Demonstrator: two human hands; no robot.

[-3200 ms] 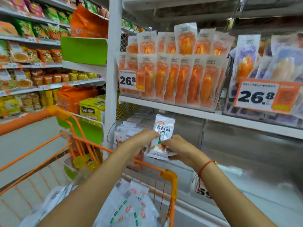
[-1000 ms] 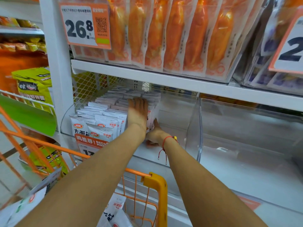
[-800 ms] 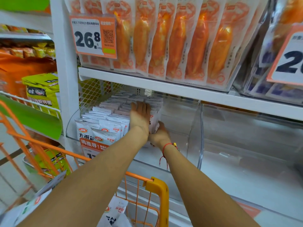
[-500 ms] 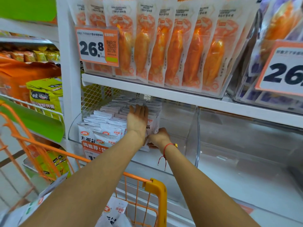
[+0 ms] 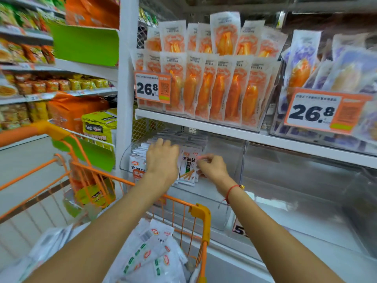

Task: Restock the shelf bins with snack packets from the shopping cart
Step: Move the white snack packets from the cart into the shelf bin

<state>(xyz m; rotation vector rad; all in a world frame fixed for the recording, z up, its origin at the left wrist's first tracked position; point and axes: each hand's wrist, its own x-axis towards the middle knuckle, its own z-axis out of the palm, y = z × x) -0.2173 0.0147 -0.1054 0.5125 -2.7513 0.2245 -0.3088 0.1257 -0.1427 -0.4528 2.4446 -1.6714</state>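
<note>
Left hand [image 5: 162,158], fingers straight and flat, pressing on the row of white snack packets [image 5: 188,166] standing in the clear shelf bin [image 5: 224,158]. Right hand [image 5: 212,166], fingers curled, pinching the right edge of the front packet in that row; red cord bracelet [image 5: 231,190] on the wrist. Packets upright and packed into the left part of the bin, right part of the bin bare. Just below the arms, orange shopping cart [image 5: 201,213] with a yellow corner piece, parked against the shelf front and holding a loose heap of more white packets [image 5: 151,256]. On the shelf above, long orange pouches [image 5: 216,90] standing in rows behind an orange price tag [image 5: 152,87] reading 26.8; to the right, purple-and-white pouches [image 5: 302,64] behind a second price tag [image 5: 322,111] with the same figure. Far left, aisle shelves of mixed snack bags [image 5: 30,84], blurred.
</note>
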